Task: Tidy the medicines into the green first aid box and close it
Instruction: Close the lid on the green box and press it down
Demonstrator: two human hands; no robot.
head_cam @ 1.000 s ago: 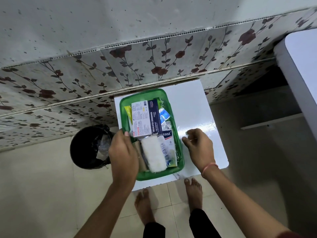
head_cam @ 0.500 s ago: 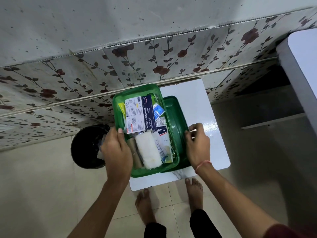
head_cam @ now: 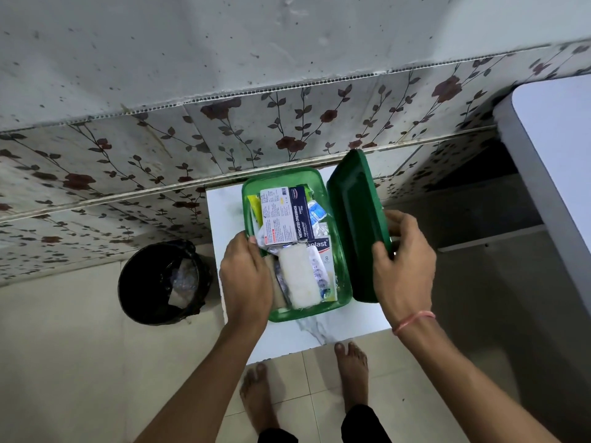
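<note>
The right hand grips the lid, held on edge beside the box, probably ready to close it. The left hand clasps the box's near-left rim, likely steadying it on the white table; medicines fill it.

Speckled grey wall above a band of tiles with dark red flowers. Pale tiled floor. Small glossy white surface against the wall, black bin beside it, white furniture edge at right.
</note>
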